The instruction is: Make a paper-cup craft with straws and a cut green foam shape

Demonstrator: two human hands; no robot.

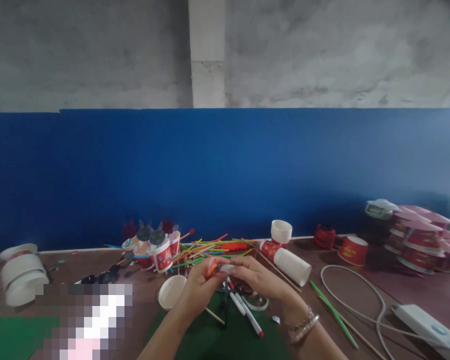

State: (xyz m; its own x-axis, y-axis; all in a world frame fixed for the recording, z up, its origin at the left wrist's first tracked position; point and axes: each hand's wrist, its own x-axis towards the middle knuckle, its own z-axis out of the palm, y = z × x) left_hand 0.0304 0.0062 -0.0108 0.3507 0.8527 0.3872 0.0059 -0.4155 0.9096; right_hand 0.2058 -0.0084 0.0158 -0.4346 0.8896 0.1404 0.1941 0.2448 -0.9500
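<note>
Both hands meet above the green mat (225, 335), the left hand (199, 285) pinching an orange stick (211, 269) while the right hand (255, 279) closes fingers on its small pale end piece (227, 267), near 2 pens (245, 311).

No words or numbers can be read anywhere here. The red paper cups (164, 256) just past the left hand (198, 289) have white and blue marks on them, but they are too small and blurry to read. The red cup (353, 250) far off beyond the right hand (255, 280) has a pale mark that is also too blurry. The stacked red bowls (422, 240) further out on that side show no letters that can be made out.
</note>
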